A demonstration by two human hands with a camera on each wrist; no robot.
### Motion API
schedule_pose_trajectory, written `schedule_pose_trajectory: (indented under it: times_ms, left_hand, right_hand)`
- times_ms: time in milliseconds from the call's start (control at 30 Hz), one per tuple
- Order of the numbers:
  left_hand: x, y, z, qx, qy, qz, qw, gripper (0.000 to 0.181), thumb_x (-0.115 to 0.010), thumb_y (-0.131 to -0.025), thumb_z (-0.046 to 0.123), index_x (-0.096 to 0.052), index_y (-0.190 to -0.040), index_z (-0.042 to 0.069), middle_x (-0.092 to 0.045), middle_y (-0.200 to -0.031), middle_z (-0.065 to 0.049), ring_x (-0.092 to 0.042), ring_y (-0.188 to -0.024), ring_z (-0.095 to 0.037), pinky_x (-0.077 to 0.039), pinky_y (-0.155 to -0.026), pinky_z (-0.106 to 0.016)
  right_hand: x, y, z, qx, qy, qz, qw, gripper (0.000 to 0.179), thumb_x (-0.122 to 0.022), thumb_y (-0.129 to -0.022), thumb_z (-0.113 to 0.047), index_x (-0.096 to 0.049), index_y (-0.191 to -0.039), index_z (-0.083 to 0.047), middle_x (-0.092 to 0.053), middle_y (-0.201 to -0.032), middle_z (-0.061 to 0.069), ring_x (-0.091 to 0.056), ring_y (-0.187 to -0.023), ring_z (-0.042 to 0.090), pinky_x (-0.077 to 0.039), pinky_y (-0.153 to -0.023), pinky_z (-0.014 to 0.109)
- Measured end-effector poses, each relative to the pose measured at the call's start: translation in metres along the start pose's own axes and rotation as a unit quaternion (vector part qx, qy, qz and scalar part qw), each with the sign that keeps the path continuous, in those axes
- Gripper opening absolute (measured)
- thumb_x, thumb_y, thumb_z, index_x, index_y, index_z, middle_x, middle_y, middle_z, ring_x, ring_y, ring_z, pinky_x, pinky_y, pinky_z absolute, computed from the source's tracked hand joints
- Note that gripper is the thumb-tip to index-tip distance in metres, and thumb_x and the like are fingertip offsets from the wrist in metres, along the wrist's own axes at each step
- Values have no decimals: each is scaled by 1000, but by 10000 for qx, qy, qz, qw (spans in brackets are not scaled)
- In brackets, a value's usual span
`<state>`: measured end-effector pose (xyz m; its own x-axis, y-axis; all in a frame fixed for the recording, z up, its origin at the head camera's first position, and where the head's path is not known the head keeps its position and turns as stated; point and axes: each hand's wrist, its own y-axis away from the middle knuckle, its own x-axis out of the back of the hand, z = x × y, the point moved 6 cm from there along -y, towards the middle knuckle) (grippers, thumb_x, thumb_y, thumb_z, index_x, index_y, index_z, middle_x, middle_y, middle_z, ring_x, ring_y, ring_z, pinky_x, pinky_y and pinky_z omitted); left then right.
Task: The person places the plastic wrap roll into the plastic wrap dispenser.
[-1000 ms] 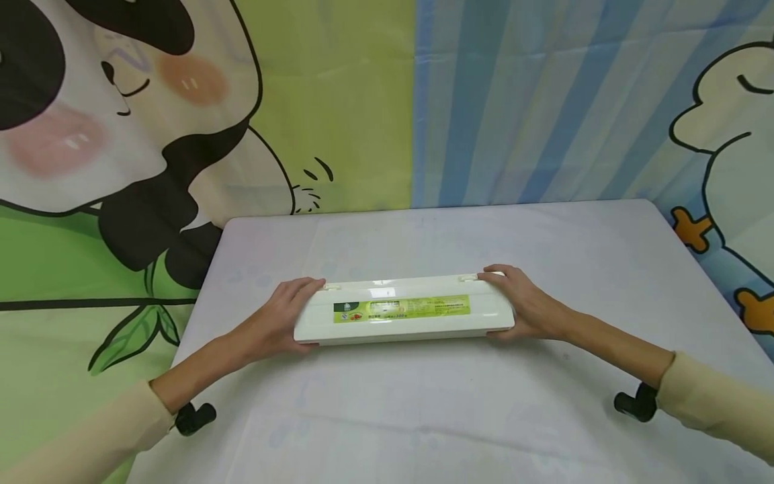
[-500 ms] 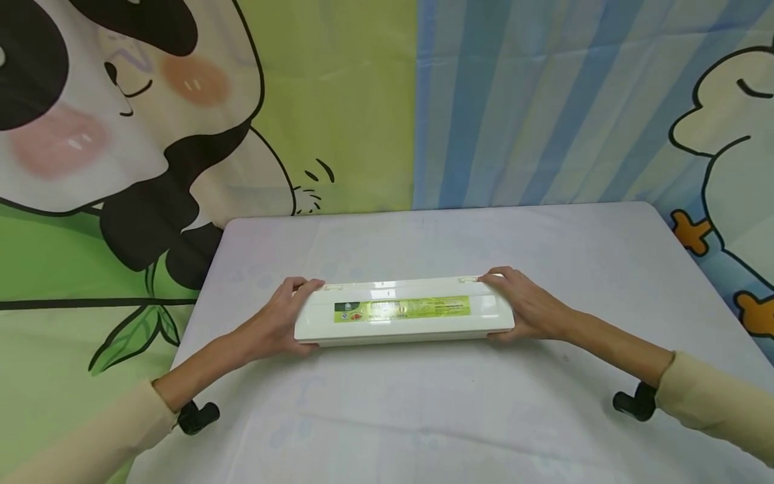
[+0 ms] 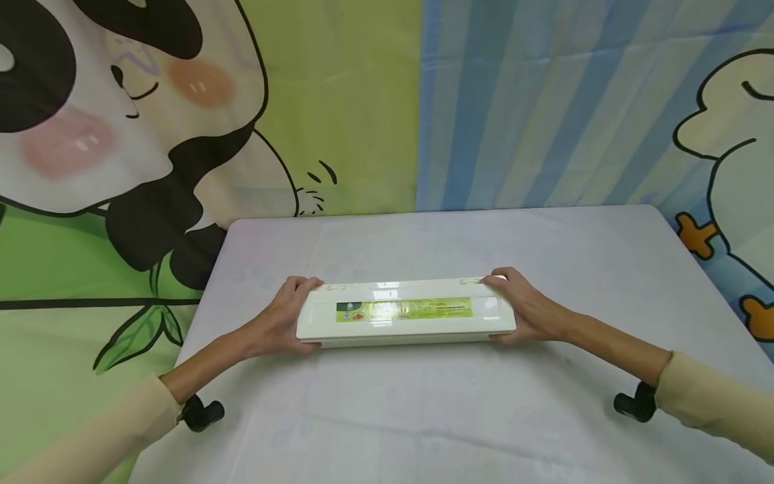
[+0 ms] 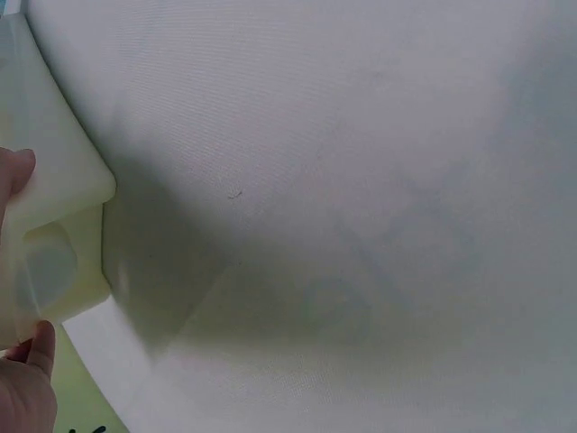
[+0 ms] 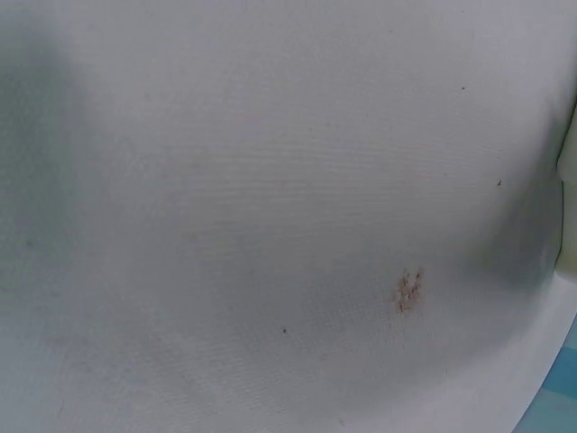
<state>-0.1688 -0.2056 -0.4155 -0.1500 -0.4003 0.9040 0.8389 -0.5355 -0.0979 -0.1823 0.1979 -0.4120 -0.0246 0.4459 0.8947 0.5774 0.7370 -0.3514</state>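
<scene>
A long white plastic cling film dispenser [image 3: 399,328] with a yellow-green label [image 3: 404,309] lies crosswise at mid-table in the head view, its lid down. My left hand [image 3: 281,319] grips its left end, thumb at the lower front edge and fingers over the back corner. The right end is held the same way by my right hand [image 3: 525,310]. In the left wrist view, the end of the dispenser [image 4: 61,158] shows a round opening, with parts of the left hand [image 4: 27,388] beside it. Only a sliver of the dispenser [image 5: 568,230] enters the right wrist view.
A white cloth [image 3: 411,417] covers the table. Behind it hangs a printed backdrop [image 3: 338,101] with cartoon animals. Black wrist mounts [image 3: 202,413] stick out near both cream sleeves [image 3: 713,403]. A small brownish mark [image 5: 408,290] is on the cloth.
The whole scene shifts slightly right and down in the head view. Both hands keep their grip on the cling film dispenser, which stays in place on the table.
</scene>
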Motion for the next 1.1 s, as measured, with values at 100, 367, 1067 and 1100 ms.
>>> schedule_pose_trajectory:
  times_ms: [100, 367, 1067, 1100]
  left_hand:
    - [-1, -2, -1, -56, 100, 9, 9999, 111, -93, -54, 33, -30, -143, 9, -40, -127, -14, -40, -115, -24, -44, -92, -46]
    - [-1, -3, 1, -74, 143, -5, 9999, 110, -93, -55, 33, -31, -142, 8, -41, -127, -15, -39, -115, -24, -43, -92, -46]
    - [-2, -4, -5, -367, 197, 2, 9991, 109, -90, -54, 34, -31, -141, 6, -42, -126, -10, -38, -115, -21, -41, -92, -43]
    - [-2, -5, -5, -375, 209, 15, 9991, 109, -90, -54, 34, -31, -141, 5, -42, -126, -11, -38, -115, -21, -41, -92, -43]
  right_hand:
    - [-1, 1, 2, -130, -180, -54, 9997, 99, -89, -56, -36, -39, -135, -3, -46, -126, 22, -42, -114, 27, -45, -83, 39]
    - [-3, 2, 4, -345, -560, -111, 9978, 104, -94, -49, -26, -40, -135, -2, -42, -127, 21, -39, -117, 24, -43, -87, 34]
    - [-6, -2, 5, -491, -823, -285, 9950, 105, -93, -50, -19, -36, -137, -2, -40, -128, 21, -37, -115, 22, -42, -88, 34]
    - [-6, -2, 5, -466, -846, -277, 9949, 105, -93, -50, -18, -36, -137, -2, -40, -128, 21, -37, -115, 22, -42, -87, 34]
